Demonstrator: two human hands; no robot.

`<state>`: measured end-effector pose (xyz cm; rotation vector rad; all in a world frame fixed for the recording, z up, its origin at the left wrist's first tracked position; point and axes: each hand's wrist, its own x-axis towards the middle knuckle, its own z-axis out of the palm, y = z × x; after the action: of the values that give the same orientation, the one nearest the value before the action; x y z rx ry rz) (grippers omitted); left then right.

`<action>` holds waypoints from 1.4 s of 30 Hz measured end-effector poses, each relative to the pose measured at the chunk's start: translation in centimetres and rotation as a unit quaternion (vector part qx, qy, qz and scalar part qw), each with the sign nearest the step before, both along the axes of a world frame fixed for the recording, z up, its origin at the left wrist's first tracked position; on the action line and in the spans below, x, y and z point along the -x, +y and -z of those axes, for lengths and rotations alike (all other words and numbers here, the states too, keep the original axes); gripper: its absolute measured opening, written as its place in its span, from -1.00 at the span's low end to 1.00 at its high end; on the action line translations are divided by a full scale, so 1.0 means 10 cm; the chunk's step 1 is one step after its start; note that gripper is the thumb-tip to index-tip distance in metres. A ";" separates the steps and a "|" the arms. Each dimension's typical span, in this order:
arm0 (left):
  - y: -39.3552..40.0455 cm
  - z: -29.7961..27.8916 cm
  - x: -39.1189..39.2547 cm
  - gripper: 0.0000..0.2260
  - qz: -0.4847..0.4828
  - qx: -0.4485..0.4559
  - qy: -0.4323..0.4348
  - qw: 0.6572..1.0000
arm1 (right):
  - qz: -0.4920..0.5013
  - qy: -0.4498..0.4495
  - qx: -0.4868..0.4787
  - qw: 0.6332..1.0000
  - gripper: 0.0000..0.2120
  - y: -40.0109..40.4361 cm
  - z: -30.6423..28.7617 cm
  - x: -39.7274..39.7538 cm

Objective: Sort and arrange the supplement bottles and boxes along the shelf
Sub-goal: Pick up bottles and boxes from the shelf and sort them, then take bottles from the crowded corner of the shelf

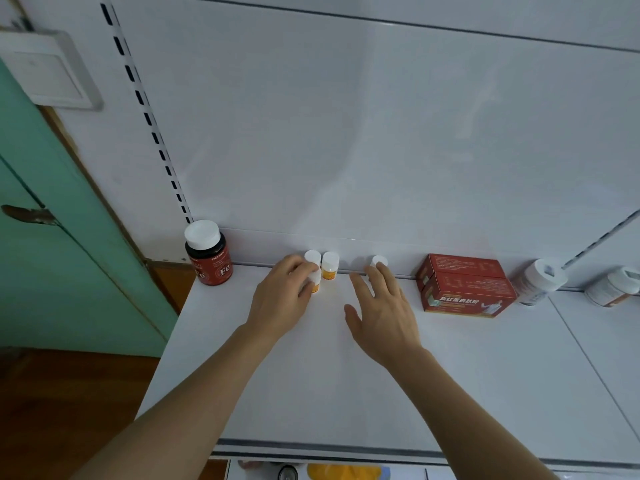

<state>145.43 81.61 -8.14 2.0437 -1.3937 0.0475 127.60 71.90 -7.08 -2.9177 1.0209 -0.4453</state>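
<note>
On the white shelf (311,375), my left hand (282,299) is curled around a small white-capped bottle with a yellow label (315,284). Two more small bottles (312,258) (330,266) stand just behind it near the back wall. My right hand (381,313) lies spread, its fingertips touching another small white-capped bottle (380,261), mostly hidden behind the fingers. A dark bottle with a red "Fe" label (209,254) stands at the shelf's left end. Two red boxes (465,285) lie side by side to the right.
Two larger white bottles (536,282) (613,287) stand at the far right by the back wall. The shelf's left edge drops beside a green door (52,254). The front edge runs below my forearms, with items on a lower level.
</note>
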 end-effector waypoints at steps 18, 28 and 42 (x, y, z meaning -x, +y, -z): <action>-0.29 -0.40 0.80 -0.68 0.095 0.072 -0.108 0.987 | 0.113 0.010 0.030 0.993 -0.43 -0.08 -0.30 0.86; -1.00 -0.80 2.59 -0.58 0.169 0.045 -0.121 0.977 | 0.229 -0.004 0.035 0.973 -0.38 -0.37 -0.57 2.66; -2.23 -0.95 5.59 -0.52 0.302 -0.021 -0.120 0.946 | 0.398 -0.007 -0.010 0.917 -0.32 -1.05 -0.81 5.78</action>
<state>89.52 59.30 1.36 1.5971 -2.1357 0.0025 69.84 61.40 1.02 -2.3347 2.1650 -0.4414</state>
